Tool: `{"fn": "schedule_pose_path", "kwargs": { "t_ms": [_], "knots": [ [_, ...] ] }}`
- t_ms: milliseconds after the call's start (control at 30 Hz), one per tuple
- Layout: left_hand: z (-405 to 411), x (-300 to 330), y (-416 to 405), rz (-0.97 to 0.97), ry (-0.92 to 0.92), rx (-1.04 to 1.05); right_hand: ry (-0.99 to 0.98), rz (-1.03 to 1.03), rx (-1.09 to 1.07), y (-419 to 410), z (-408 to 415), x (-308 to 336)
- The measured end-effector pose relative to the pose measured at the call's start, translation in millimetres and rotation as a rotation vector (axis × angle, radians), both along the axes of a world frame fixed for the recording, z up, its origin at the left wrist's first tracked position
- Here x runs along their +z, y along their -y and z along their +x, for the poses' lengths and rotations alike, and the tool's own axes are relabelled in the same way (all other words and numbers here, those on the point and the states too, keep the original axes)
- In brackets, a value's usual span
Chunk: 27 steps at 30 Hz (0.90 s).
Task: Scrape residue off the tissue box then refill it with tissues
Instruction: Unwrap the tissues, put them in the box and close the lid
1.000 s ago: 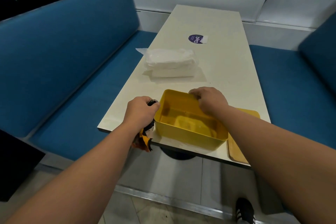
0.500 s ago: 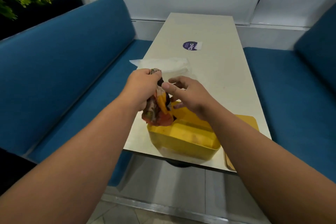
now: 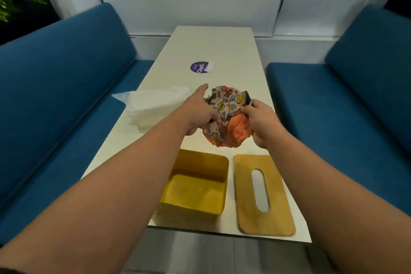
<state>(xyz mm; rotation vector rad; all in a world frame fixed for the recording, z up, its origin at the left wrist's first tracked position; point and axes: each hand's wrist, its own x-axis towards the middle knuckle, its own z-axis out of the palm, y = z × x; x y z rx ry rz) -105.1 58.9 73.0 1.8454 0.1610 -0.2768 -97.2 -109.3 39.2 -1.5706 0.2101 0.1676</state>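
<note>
Both hands, left hand (image 3: 200,113) and right hand (image 3: 259,122), grip closed on a patterned cloth (image 3: 226,118) (likely bunching it for wiping) above the open tissue box (image 3: 195,189).

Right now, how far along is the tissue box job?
Done: lid is off, lying beside the open, empty box. In hand: left hand and right hand both hold a bunched cloth above the table. Left: any further cleaning, loading the tissues still lying on the table, then refitting the lid.
</note>
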Motion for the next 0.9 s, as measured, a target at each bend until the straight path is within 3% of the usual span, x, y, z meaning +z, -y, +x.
{"fn": "schedule_pose_path", "kwargs": {
  "t_ms": [167, 633, 800, 900],
  "knots": [
    [47, -29, 23, 0.059, 0.001, 0.157, -0.077, -0.158, -0.076, 30, 42, -23],
    [127, -124, 23, 0.168, -0.15, 0.045, -0.222, -0.307, -0.088, 39, 92, -104],
    [131, -128, 15, 0.249, -0.146, -0.015, -0.182, -0.628, -0.014, 38, 99, -102],
    [126, -116, 13, 0.447, -0.078, -0.129, -0.114, -0.818, -0.05, 34, 102, -88]
  ]
}}
